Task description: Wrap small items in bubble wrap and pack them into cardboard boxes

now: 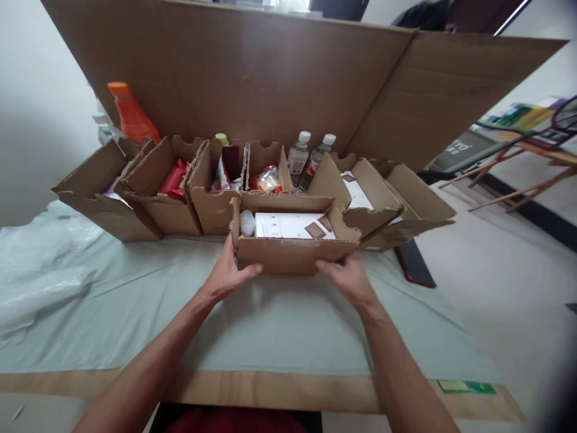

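Observation:
Between my two hands is a small open cardboard box (288,255), turned lengthwise across the table. My left hand (228,272) grips its left end, with the thumb along the front wall and the other fingers mostly hidden behind the side. On the right end my right hand (349,278) does the same, thumb on the front wall. Inside lie a white carton (288,225) with brown patches and a clear, round-ended item (247,223) whose kind I cannot make out. Right behind stands a cardboard bin (267,157) with a red-and-clear food packet (268,179).
More cardboard bins (166,207) form a row behind, before a tall cardboard panel (252,72). Two clear bottles (298,157) and an orange bottle (133,114) stand there. Bubble wrap (40,264) lies left; a dark flat object (415,264) lies right. Green cloth (288,331) covers the table.

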`<state>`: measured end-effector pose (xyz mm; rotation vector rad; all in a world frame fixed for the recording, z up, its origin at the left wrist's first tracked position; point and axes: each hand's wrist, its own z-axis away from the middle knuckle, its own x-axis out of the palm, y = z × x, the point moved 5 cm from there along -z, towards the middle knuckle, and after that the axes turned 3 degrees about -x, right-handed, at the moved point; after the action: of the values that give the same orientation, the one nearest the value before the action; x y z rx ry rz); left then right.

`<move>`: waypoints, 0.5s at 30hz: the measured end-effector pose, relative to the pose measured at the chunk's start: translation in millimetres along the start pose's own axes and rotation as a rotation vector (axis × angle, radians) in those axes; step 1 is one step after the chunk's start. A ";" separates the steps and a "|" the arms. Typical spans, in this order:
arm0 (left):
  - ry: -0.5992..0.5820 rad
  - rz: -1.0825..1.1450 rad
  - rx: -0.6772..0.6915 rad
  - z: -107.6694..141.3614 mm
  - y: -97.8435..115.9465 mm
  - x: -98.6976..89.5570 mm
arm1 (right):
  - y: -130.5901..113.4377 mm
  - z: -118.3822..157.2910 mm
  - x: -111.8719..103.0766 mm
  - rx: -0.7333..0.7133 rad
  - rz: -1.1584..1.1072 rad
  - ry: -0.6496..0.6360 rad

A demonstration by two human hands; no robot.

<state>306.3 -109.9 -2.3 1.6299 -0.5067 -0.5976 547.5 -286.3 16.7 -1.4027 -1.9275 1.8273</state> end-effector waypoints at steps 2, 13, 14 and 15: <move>-0.011 -0.028 0.002 10.4 4.7 6.9 | -11.1 8.6 7.9 -0.004 -0.020 0.001; 0.280 -0.273 0.134 72.7 123.9 -74.6 | -176.6 43.4 -17.4 -0.369 0.027 0.008; 0.290 -0.230 0.184 64.5 135.0 -67.3 | -182.0 35.7 -24.2 -0.399 0.017 0.029; 0.264 -0.160 0.241 58.0 143.2 -55.3 | -183.3 31.4 -33.0 -0.416 0.026 0.062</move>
<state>228.0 -138.8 139.0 1.9585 -0.2617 -0.4415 451.4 -299.9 178.8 -1.5779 -2.3605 1.4219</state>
